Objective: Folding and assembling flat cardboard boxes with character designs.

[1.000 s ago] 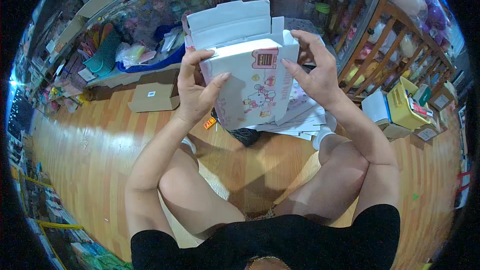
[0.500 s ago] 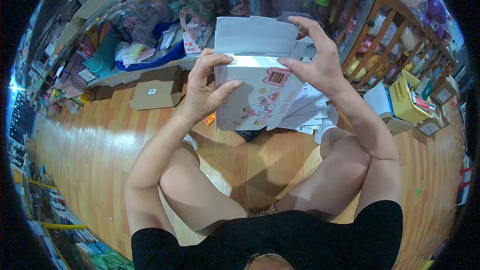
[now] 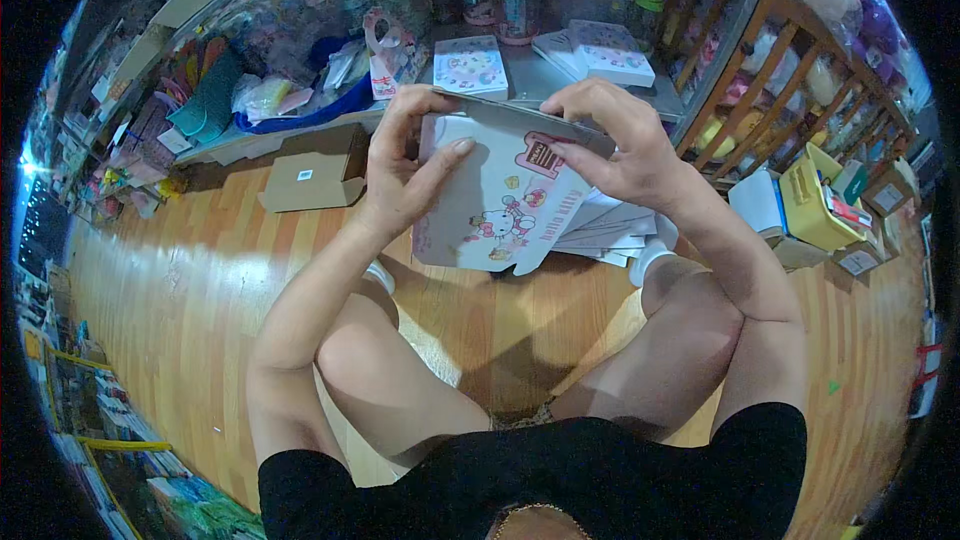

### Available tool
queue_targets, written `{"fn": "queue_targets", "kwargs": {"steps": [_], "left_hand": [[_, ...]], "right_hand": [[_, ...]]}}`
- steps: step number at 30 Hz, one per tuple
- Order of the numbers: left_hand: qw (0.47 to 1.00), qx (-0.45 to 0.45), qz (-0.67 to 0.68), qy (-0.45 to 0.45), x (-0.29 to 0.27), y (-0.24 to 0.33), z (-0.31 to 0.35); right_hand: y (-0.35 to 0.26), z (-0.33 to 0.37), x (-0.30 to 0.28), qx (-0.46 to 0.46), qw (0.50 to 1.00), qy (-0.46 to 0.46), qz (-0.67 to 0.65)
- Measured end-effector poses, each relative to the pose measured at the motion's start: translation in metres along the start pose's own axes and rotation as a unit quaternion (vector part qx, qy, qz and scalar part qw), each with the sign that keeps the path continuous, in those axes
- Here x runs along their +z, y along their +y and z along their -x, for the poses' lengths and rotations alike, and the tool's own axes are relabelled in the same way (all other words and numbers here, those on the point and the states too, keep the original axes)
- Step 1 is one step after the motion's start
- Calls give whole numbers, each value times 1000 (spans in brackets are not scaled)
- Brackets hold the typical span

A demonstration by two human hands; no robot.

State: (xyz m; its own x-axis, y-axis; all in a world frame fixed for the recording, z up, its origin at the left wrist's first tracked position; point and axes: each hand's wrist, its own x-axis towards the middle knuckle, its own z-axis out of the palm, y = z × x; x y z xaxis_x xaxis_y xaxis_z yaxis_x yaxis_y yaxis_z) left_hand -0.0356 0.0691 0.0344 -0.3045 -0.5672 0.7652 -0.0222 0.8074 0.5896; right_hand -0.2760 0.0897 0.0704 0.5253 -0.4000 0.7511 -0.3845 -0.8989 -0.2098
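Note:
Between my hands is a white cardboard box [image 3: 490,185] with pink cartoon cat prints, its printed face toward me and tilted. My left hand [image 3: 412,155] grips its upper left edge, thumb on the face and fingers behind. My right hand [image 3: 620,145] pinches the upper right edge the same way, thumb near the pink printed label. The top edge is closed over, and its far side is hidden. Below the box's right side, a pile of flat white card sheets [image 3: 610,230] lies on the floor between my feet.
A metal shelf ahead bears a printed white box [image 3: 470,65], another white box [image 3: 612,50], a blue basket [image 3: 330,105] and pink bottles [image 3: 517,0]. An open brown carton [image 3: 315,175] sits on the floor at left. At right stand a yellow bin [image 3: 815,195] and a wooden rail [image 3: 800,70].
The box's raised top flap has been folded down, and the box tilts more. Both hands have drawn in to its top edge. The boxes on the shelf behind now show.

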Motion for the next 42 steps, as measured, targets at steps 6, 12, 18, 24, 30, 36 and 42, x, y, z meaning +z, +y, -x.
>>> {"fn": "queue_targets", "kwargs": {"steps": [6,12,18,24,30,36,42], "left_hand": [[994,45,-104,-8,-4,7,1],[959,214,-187,-21,-16,8,-3],[926,292,-239,-20,-15,9,0],[944,257,-203,37,-8,4,2],[930,262,-258,-24,-14,14,5],[789,513,-337,-18,-1,31,0],[797,498,-337,-59,1,35,5]], "right_hand": [[-6,-2,-1,-140,982,-30,122],[-12,0,5,-226,950,-32,215],[-15,5,-1,-178,973,-45,136],[-14,5,-4,-150,973,-82,157],[-12,6,0,-110,985,-46,125],[-7,10,5,-195,964,39,174],[-6,15,8,-196,952,55,228]]}}
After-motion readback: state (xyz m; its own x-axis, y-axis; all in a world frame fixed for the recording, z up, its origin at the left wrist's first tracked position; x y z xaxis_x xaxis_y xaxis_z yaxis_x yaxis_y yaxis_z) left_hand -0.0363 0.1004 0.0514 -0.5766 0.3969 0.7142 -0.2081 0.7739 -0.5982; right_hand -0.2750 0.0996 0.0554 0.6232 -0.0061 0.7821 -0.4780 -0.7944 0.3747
